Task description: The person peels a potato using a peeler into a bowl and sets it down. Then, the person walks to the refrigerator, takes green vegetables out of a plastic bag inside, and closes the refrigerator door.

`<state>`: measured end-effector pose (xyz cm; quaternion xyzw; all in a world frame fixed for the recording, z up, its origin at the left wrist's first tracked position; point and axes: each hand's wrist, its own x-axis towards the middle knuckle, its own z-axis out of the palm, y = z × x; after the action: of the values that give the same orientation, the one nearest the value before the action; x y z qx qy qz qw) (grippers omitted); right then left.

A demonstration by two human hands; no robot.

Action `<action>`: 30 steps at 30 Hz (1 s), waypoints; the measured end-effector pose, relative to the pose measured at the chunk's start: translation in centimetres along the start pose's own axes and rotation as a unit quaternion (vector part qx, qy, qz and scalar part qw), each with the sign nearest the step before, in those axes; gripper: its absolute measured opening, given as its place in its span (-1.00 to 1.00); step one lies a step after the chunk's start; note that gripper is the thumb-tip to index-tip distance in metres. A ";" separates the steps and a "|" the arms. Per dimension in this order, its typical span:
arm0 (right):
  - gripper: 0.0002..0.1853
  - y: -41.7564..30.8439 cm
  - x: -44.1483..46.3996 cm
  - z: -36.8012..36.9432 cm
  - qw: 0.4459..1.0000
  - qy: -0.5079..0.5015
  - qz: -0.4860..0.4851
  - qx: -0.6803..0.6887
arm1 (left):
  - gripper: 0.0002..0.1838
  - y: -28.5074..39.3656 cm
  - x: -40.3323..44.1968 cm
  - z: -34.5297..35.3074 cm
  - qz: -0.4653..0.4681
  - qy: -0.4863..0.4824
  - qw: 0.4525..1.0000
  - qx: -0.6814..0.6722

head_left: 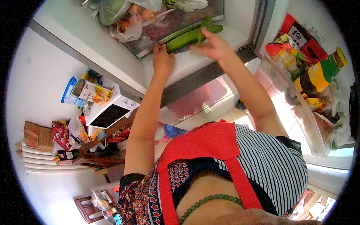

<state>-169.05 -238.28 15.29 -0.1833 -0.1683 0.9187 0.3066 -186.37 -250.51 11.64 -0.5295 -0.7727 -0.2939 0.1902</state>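
Long green cucumbers (184,40) lie along the front of a clear fridge drawer (176,32), on the white ledge. My left hand (162,60) is at their left end, its bent fingers against the drawer's lower edge and its thumb just below the nearest cucumber. What those fingertips grip is hidden. Over the right part of the cucumbers is my right hand (215,45), fingers apart, with the index finger raised across the green. Whether it touches them I cannot tell.
Plastic bags of vegetables (129,20) sit above the drawer. On the right, the open fridge door's shelf (300,101) holds a yellow-capped bottle (320,73) and several packets. A white microwave (112,110) with bags on top stands at left.
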 end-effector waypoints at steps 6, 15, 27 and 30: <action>-0.37 2.8 2.4 1.2 0.999 0.003 -0.040 -0.029 | -0.42 -1.1 0.1 0.2 0.015 0.002 0.998 -0.055; -0.45 3.3 2.1 1.6 0.996 0.010 -0.079 -0.034 | -0.52 0.3 0.5 -1.4 -0.013 -0.006 0.997 -0.077; -0.57 6.0 -5.1 -1.2 0.985 0.019 -0.169 -0.028 | -0.60 5.4 -4.0 -7.8 -0.050 -0.060 0.971 -0.224; -0.63 8.0 -7.8 -1.2 0.984 -0.019 -0.176 -0.007 | -0.61 6.5 -8.7 -9.5 -0.014 -0.030 0.972 -0.231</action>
<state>-166.68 -248.97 12.71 -0.1350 -0.2098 0.8528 0.4588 -177.27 -261.14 15.14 -0.5567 -0.6967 -0.4511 0.0348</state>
